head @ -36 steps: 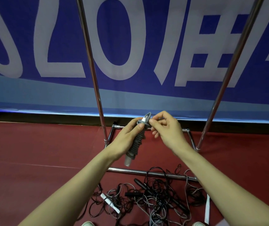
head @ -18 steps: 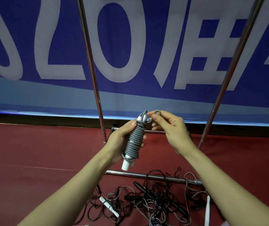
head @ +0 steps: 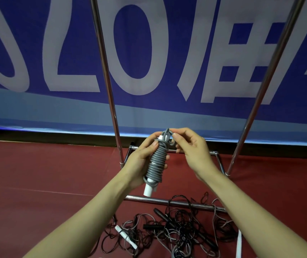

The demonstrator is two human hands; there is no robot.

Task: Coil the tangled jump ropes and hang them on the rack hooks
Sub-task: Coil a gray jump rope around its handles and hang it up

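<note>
A grey jump rope (head: 157, 162) is wound in tight turns round its white handles, whose ends stick out at top and bottom. My left hand (head: 139, 162) grips this bundle upright at chest height. At the bundle's top my right hand (head: 190, 148) pinches the loose grey end loop between thumb and forefinger. Below, on the red floor, lies a tangled pile of black and grey jump ropes (head: 177, 231) with a white handle (head: 125, 236) at its left. The chrome rack (head: 110, 90) stands just behind my hands; its hooks are out of view.
The rack's right upright (head: 260, 94) slants up to the right. Its base bar (head: 177, 202) crosses the floor in front of the pile. A blue banner (head: 37, 53) with white letters covers the wall behind. A white strap (head: 239, 244) lies at the pile's right.
The bundle has turned more upright in my left hand. My right hand has brought the rope's end loop over the top of the handles.
</note>
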